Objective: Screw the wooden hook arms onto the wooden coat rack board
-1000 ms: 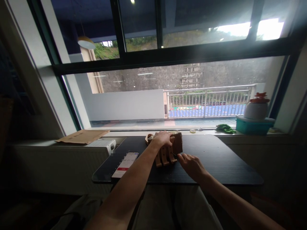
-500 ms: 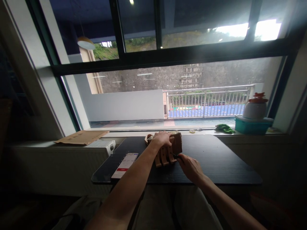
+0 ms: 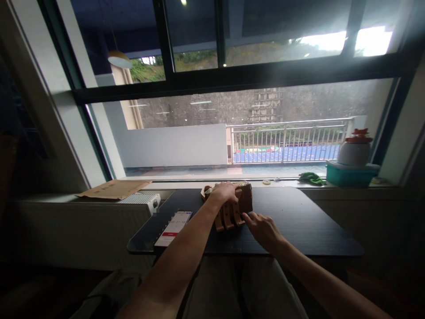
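Note:
Near the far edge of the dark table stands a brown wooden piece (image 3: 228, 217) with several curved slats and small dark dots on them. My left hand (image 3: 224, 192) is closed over its top, covering much of the upper part. A brown block-like part (image 3: 246, 198) with a shiny wrapped top shows just right of that hand. My right hand (image 3: 260, 226) pinches a thin dark screwdriver (image 3: 240, 214), mostly hidden by the fingers. Its tip points at the rightmost slat from the right side.
A phone (image 3: 173, 228) with a lit timer screen lies on the table (image 3: 299, 221), left of my left forearm. On the sill behind are a brown envelope (image 3: 114, 189), a green cloth (image 3: 311, 178) and a teal box (image 3: 351, 173) bearing a white container (image 3: 354, 153). A radiator (image 3: 139, 200) stands at left.
My right hand has turned slightly around the screwdriver, and less of the dark handle shows. My left hand and the wooden piece stay in place.

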`<state>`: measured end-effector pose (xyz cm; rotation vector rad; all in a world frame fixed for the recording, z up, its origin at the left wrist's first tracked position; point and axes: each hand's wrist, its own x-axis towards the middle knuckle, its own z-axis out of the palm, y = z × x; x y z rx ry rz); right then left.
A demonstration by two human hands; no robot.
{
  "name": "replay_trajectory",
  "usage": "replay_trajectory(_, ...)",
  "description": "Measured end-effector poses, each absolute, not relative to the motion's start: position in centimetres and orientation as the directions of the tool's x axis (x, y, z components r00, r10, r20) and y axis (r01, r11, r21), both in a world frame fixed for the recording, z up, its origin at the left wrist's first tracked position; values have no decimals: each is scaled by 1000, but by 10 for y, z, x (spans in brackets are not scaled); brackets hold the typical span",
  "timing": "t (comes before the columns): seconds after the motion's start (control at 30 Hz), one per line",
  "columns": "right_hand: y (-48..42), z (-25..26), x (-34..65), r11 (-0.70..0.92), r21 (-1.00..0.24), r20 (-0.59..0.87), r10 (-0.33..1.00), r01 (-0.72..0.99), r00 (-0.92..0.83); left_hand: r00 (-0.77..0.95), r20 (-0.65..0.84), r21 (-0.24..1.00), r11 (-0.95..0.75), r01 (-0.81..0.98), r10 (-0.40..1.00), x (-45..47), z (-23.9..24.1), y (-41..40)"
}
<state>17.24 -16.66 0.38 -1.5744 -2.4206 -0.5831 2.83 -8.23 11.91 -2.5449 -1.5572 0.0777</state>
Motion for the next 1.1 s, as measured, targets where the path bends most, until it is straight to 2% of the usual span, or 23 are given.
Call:
replay_trajectory(0.1, -166, 1, 169, 324, 129, 395, 850, 937, -348, 452, 37, -152, -442, 884, 891, 28, 118, -81)
replay_trajectory(0.27, -165, -7, 167, 267, -90, 417, 885, 960, -207, 447, 43, -155, -436, 887, 894, 30, 117, -80)
replay_trajectory(0.37, -164, -10, 169, 233, -156, 414, 898, 960, -150, 437, 42, -158, -426, 891, 899, 32, 117, -81)
replay_trajectory(0.53, -163, -3, 179, 259, -86, 390, 897, 962, -207, 415, 51, -157, -403, 902, 908, 34, 116, -84)
replay_trajectory(0.67, -163, 1, 185, 378, 159, 371, 833, 912, -410, 392, 63, -164, -378, 911, 918, 37, 114, -87)
replay_trajectory(0.73, -163, 1, 185, 411, 236, 360, 805, 880, -472, 385, 69, -168, -369, 914, 921, 38, 114, -88)
replay_trajectory(0.87, -162, -3, 181, 396, 183, 377, 817, 900, -437, 374, 75, -174, -357, 918, 924, 39, 114, -89)
replay_trajectory(1.1, -162, -2, 174, 301, -25, 404, 875, 953, -266, 378, 78, -177, -360, 916, 923, 38, 115, -91)
